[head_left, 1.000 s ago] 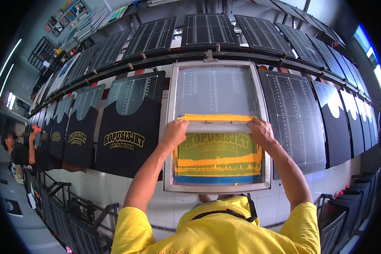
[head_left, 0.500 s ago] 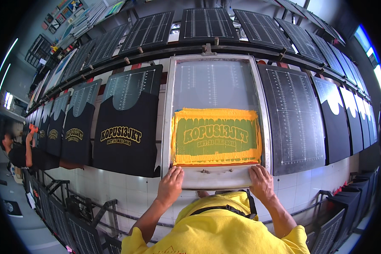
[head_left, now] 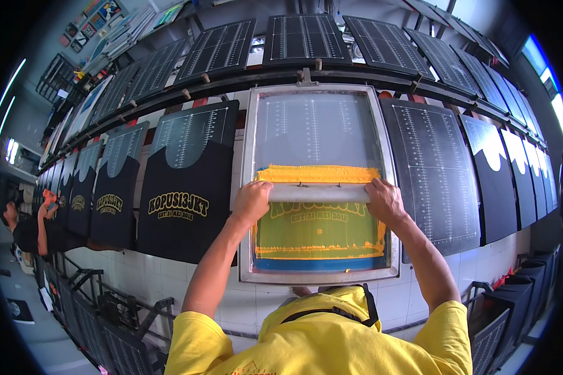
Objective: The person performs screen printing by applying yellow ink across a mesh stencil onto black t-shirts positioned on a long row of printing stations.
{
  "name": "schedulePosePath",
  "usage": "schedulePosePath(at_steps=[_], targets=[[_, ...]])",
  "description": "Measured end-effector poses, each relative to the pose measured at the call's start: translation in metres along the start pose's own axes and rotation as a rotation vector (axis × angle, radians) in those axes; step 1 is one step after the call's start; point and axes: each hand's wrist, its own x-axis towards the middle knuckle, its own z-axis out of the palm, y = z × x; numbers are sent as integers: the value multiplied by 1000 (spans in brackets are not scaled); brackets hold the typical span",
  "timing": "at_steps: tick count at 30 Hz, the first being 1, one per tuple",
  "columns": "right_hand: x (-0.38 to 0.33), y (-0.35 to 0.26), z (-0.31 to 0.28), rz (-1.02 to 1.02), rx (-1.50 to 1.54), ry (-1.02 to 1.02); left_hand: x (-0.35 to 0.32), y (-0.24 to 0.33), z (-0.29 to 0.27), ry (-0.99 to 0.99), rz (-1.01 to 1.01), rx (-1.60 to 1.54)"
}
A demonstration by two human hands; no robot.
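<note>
A squeegee (head_left: 319, 192) lies across the mesh of a metal-framed printing screen (head_left: 248, 144). My left hand (head_left: 252, 201) is closed around its left end, and my right hand (head_left: 385, 200) grips its right end. Along the squeegee's far edge sits a thick band of yellow-orange ink (head_left: 319, 174). Nearer to me, the green stencil area (head_left: 316, 234) shows lettering, its top row partly covered by the squeegee. Ink streaks edge the stencil, and a blue strip (head_left: 319, 264) borders it below. A dark shirt on a board shows dimly through the mesh.
To the left, black shirts (head_left: 181, 231) with yellow lettering lie on boards. A bare black board (head_left: 431, 175) with white ruler marks stands right of the screen. Several more boards (head_left: 306, 37) line the far side. Another person (head_left: 40, 228) at far left holds an orange tool (head_left: 49, 199).
Both hands have moved the squeegee away from me, from the screen's near edge to above the lettering. The ink over the stencil has been swept into a band ahead of it.
</note>
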Motion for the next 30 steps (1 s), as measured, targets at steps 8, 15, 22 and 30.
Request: schedulePosePath(at_steps=[8, 15, 22, 30], targets=[[-49, -23, -11, -11, 80, 99, -50, 26, -12, 0, -4, 25], [-155, -84, -33, -15, 77, -12, -177, 87, -11, -5, -22, 64], [-132, -64, -6, -47, -30, 80, -142, 71, 3, 55, -4, 119], [-14, -6, 10, -38, -4, 84, -13, 0, 7, 60, 12, 23]])
